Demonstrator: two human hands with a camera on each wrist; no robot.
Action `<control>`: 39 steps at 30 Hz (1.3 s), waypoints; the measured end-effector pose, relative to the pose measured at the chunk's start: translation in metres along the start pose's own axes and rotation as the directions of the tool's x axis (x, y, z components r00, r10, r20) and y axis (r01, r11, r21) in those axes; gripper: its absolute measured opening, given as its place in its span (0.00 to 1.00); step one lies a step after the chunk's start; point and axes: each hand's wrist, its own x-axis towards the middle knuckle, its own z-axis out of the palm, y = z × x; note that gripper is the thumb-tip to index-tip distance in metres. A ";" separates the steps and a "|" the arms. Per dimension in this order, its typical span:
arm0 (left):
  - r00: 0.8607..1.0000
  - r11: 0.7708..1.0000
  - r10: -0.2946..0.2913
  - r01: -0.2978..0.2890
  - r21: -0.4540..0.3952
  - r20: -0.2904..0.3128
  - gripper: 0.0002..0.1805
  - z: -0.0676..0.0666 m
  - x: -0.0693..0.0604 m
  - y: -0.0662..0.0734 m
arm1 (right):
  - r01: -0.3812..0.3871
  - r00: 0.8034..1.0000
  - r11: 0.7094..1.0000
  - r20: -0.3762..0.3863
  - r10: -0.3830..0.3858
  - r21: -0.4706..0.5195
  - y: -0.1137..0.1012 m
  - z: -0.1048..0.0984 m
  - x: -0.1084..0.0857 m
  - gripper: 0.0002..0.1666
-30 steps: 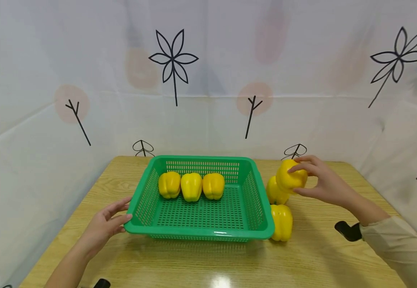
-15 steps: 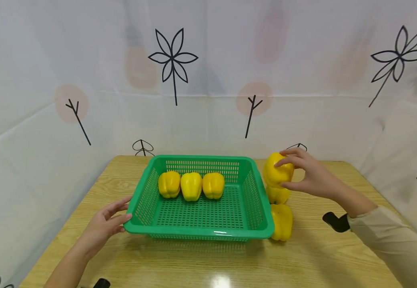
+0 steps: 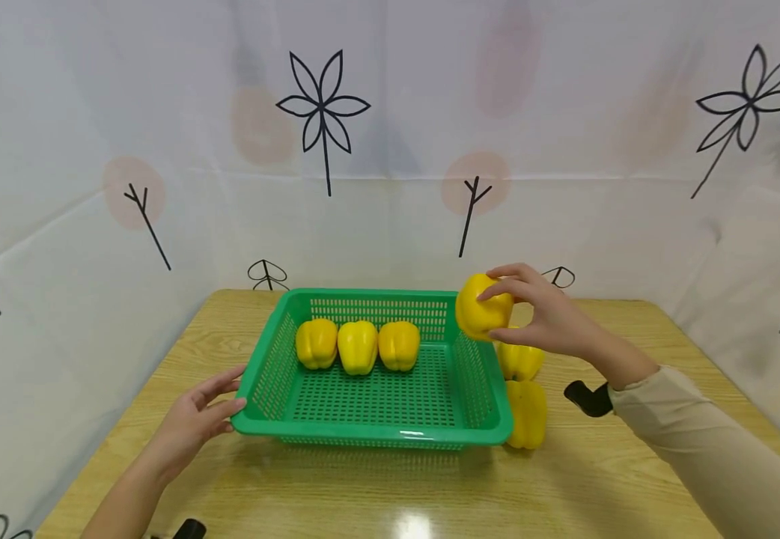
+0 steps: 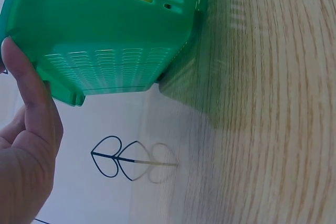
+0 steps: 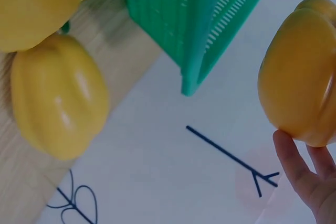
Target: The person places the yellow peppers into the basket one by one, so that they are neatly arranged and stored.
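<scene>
My right hand point(image 3: 541, 311) holds a yellow bell pepper point(image 3: 480, 307) in the air over the back right corner of a green plastic basket point(image 3: 370, 434). In the right wrist view the fingertips press on the held pepper point(image 5: 302, 72). My left hand point(image 3: 195, 419) touches the basket's left rim, its fingers fairly straight. The left wrist view has this hand point(image 4: 31, 124) against the outer side of the basket point(image 4: 115, 30). Within the basket, three yellow bell peppers point(image 3: 358, 348) stand in a row towards the back left.
Two more yellow bell peppers, a rear one point(image 3: 521, 363) and a front one point(image 3: 526, 415), are on the wooden table point(image 3: 336, 494) beside the basket's right wall. A patterned white cloth point(image 3: 390, 224) hangs behind the table.
My right hand has carried its bell pepper leftward and slightly up, from above the peppers on the table to over the basket's edge. The left hand and basket stay in place.
</scene>
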 end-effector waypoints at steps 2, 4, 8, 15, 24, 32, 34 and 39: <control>1.000 1.000 0.001 -0.001 0.000 -0.001 0.33 0.000 0.000 0.000 | 0.008 1.000 1.000 -0.001 -0.008 0.015 -0.002 0.002 0.005 0.25; 1.000 1.000 0.001 -0.001 0.002 -0.003 0.33 0.000 0.000 0.000 | 0.014 1.000 0.999 -0.003 -0.014 0.031 -0.004 0.005 0.009 0.25; 1.000 1.000 0.003 -0.003 0.004 -0.003 0.33 0.000 0.001 0.000 | 0.020 1.000 0.998 -0.005 -0.019 0.066 -0.007 0.010 0.017 0.24; 1.000 1.000 0.003 -0.003 0.006 0.001 0.33 0.000 0.001 0.000 | 0.052 0.999 0.994 -0.006 -0.052 0.093 -0.010 0.020 0.028 0.25; 1.000 1.000 0.003 -0.003 0.002 -0.002 0.34 0.000 0.000 0.001 | 0.014 0.998 0.984 0.051 -0.023 0.176 -0.016 0.036 0.043 0.24; 1.000 1.000 0.003 -0.003 -0.002 -0.011 0.33 0.000 0.000 -0.002 | 0.012 0.998 0.973 0.064 -0.027 0.230 -0.022 0.052 0.057 0.24; 1.000 1.000 0.002 -0.002 -0.005 -0.011 0.33 0.000 0.000 -0.002 | 0.010 0.997 0.971 0.068 -0.026 0.237 -0.023 0.056 0.060 0.24; 1.000 1.000 0.004 -0.004 -0.006 -0.007 0.34 0.000 0.002 -0.003 | 0.001 0.996 0.966 0.087 -0.024 0.260 -0.025 0.067 0.066 0.24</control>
